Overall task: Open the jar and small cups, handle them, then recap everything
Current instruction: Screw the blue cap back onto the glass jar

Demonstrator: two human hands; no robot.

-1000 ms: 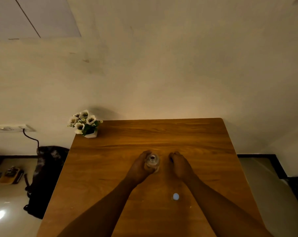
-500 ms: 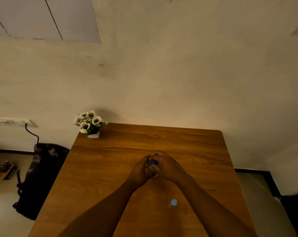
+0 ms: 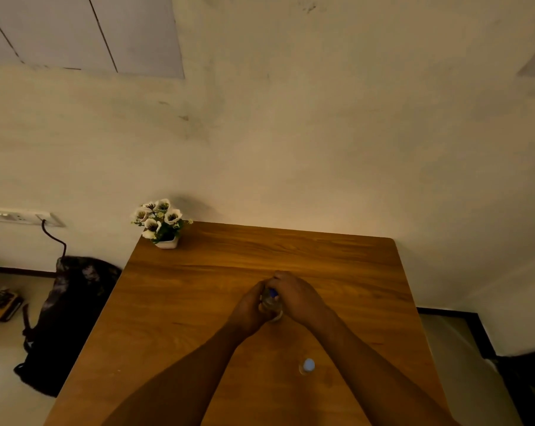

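My 2 hands meet at the middle of a wooden counter. My left hand wraps around the side of a small clear jar that stands on the counter. My right hand is closed over the jar's top, where a bit of blue cap shows between my fingers. Nearer to me, between my forearms, 1 small cup with a pale lid stands alone. A pot of white flowers sits at the far left corner.
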